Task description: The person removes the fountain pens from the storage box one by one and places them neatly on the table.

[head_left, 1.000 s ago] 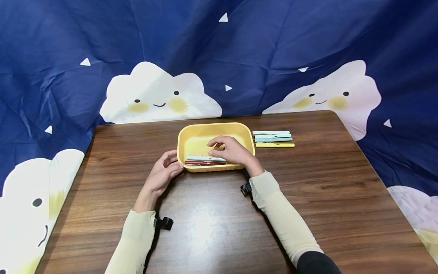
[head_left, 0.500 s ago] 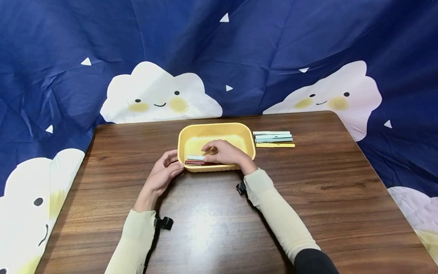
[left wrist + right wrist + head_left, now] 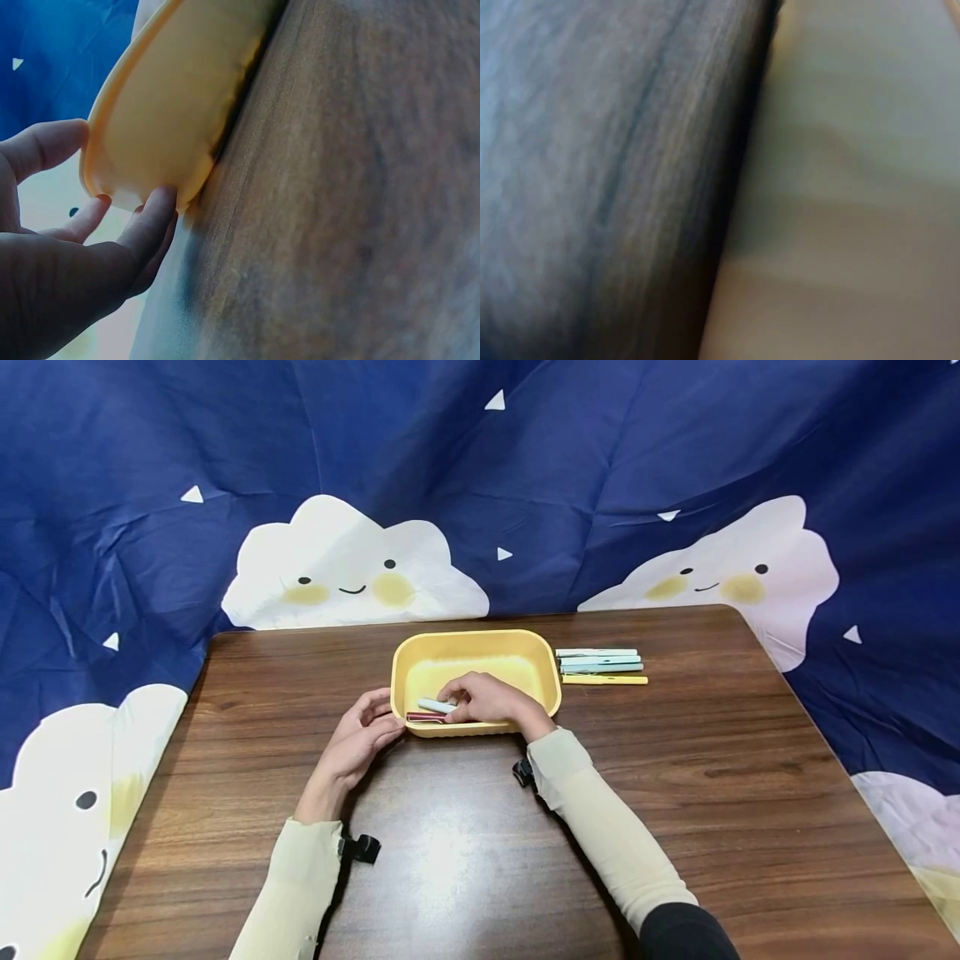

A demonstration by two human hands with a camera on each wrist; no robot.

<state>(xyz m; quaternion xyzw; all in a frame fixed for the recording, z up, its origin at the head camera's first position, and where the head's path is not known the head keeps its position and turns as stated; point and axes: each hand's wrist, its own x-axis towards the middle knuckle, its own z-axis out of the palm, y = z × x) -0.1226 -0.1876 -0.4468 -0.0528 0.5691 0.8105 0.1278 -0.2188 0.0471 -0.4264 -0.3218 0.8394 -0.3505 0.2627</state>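
A yellow plastic box stands on the wooden table with pens inside. Reaching over its near side, my right hand pinches a pale blue-white pen between thumb and fingers. That pen lies slightly aslant, its right part hidden by the hand. Below it a dark red pen lies along the near wall, partly covered. My left hand rests its fingertips and thumb against the box's left end; in the left wrist view the fingers touch the yellow wall and rim. The right wrist view shows only blurred box wall and table.
Right of the box, several pens lie side by side: white and pale blue ones and a yellow pen. Behind the wooden table hangs a dark blue cloth with smiling clouds.
My right hand has moved left and down into the box and taken hold of the pale pen, which has turned a little and shifted. My left hand has stayed at the box's end.
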